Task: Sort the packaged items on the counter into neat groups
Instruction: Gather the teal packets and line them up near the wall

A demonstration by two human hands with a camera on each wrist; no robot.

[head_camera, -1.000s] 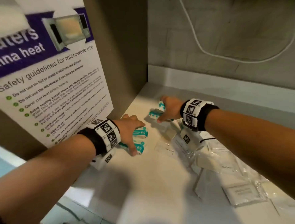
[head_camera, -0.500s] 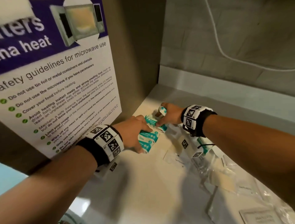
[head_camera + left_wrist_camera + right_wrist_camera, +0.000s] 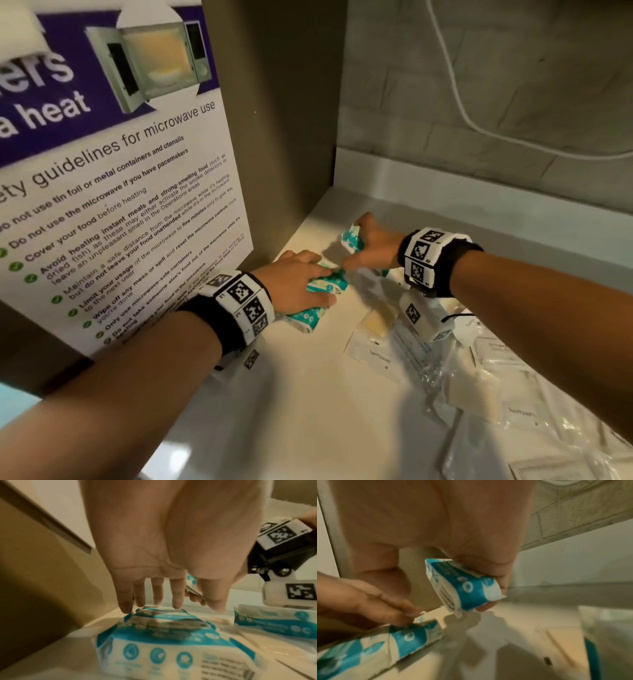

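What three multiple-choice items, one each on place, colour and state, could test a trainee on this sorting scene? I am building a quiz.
1. Where do the packets under the left hand lie?
A. by the cabinet side panel
B. on the back ledge
C. among the toothpaste sachets

2. What colours is the packet in the right hand?
A. red and black
B. teal and white
C. plain yellow

3. How is the right hand's teal packet held?
A. lying flat, untouched
B. pinned under a flat palm
C. gripped in curled fingers, off the counter

Key:
1 A, the teal packets sit beside the side panel.
2 B, its wrapper is teal with white print.
3 C, the right wrist view shows it lifted above the counter.
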